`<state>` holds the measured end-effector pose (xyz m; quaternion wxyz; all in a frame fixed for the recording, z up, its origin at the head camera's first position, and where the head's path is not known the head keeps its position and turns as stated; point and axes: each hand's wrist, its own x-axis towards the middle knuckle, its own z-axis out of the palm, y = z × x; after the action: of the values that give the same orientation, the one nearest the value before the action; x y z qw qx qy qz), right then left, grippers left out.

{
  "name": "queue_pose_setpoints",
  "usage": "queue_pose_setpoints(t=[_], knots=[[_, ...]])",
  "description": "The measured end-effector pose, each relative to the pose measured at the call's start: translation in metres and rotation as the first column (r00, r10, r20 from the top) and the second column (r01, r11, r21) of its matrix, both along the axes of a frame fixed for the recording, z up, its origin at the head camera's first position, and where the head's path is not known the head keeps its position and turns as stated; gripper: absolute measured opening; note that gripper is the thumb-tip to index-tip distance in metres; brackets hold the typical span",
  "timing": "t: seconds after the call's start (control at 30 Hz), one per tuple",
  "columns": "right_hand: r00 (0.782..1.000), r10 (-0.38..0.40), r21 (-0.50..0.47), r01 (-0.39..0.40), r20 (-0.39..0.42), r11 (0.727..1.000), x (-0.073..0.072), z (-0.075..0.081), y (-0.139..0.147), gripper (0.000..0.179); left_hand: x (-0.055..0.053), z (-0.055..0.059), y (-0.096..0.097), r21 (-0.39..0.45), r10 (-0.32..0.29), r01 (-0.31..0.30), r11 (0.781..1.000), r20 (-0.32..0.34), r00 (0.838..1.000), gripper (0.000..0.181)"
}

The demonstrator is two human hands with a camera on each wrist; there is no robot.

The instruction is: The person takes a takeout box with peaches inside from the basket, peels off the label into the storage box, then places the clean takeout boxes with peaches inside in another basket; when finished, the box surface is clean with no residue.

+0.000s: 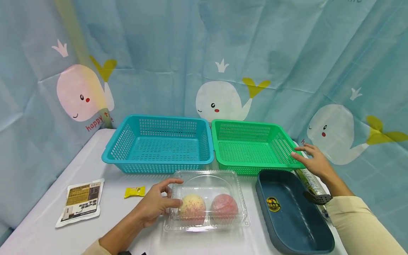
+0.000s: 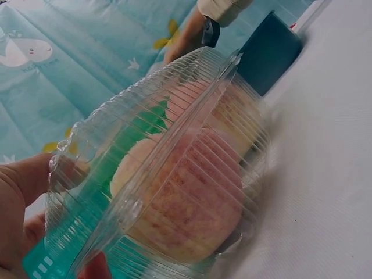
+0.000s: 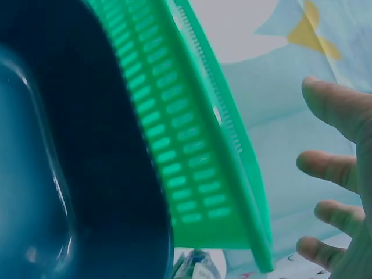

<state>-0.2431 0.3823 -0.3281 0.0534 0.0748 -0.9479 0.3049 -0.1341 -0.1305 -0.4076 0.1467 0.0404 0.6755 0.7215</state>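
My left hand (image 1: 154, 202) grips the left side of a clear plastic clamshell box (image 1: 207, 177), its thumb and fingers at the box's edge. Inside sit two round buns, a pale yellow one with pink specks (image 1: 192, 206) and a pink one (image 1: 224, 205). Through the ribbed wall in the left wrist view, the speckled bun (image 2: 186, 197) shows up close. My right hand (image 1: 313, 161) hovers at the right end of the green basket (image 1: 255, 164), fingers spread and holding nothing. In the right wrist view, its fingers (image 3: 334, 104) stand apart from the basket rim.
Left of the green basket stands a blue basket (image 1: 159, 162). A dark blue tub (image 1: 288, 209) is right of the box, with a clear wrapped package (image 1: 310, 182) partly hidden beyond it. A white-and-brown pouch (image 1: 81, 202) and a small yellow packet (image 1: 135, 191) lie at left.
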Motion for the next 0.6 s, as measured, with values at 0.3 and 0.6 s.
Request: queue_pose_setpoints(t=[0.3, 0.6], knots=[[0.993, 0.008, 0.165, -0.028, 0.12, 0.986, -0.006, -0.022, 0.015, 0.073, -0.001, 0.001, -0.001, -0.018, -0.024, 0.024, 1.0, 0.011, 1.0, 0.07], [0.986, -0.011, 0.165, -0.017, 0.168, 0.986, -0.006, -0.029, 0.015, 0.079, 0.0, 0.005, -0.002, -0.02, -0.011, 0.011, 1.0, 0.011, 1.0, 0.068]])
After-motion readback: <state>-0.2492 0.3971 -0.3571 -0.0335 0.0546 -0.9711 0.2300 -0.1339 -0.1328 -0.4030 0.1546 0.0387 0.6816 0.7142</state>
